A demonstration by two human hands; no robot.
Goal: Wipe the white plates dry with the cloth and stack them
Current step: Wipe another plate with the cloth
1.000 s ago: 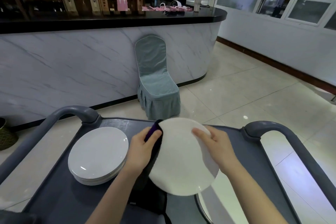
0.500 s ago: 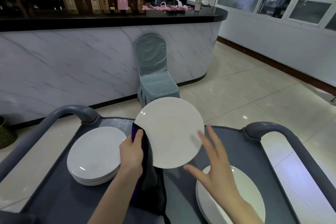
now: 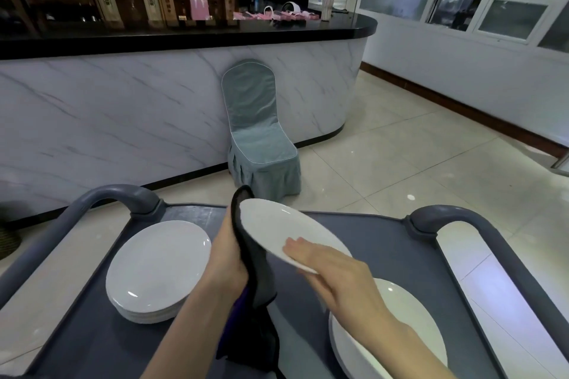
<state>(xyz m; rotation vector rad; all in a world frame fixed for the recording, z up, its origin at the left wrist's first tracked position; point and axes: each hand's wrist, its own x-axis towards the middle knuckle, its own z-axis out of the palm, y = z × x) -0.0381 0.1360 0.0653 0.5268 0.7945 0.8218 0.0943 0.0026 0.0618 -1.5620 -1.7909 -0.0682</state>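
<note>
On the cart (image 3: 385, 243) sat a left stack (image 3: 158, 268) and a right stack (image 3: 409, 317). A plate (image 3: 277, 224) hung tilted between them. The cloth (image 3: 258, 280), gripped by the left hand (image 3: 228, 261), wrapped its far-left rim; the right hand (image 3: 335, 271) laid straight fingers on its near edge.

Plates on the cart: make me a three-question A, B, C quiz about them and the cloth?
1. Where is the dark cloth? A) in a bucket B) in the left hand, against the held plate C) in a sink
2. How many plate piles rest on the cart? A) one B) four C) two
3. How is the held plate? A) tilted B) flat on a pile C) broken
Answers: 1 B: the left hand grips it. 2 C: a left pile and a right pile. 3 A: it slants above the cart, right hand on its rim.
</note>
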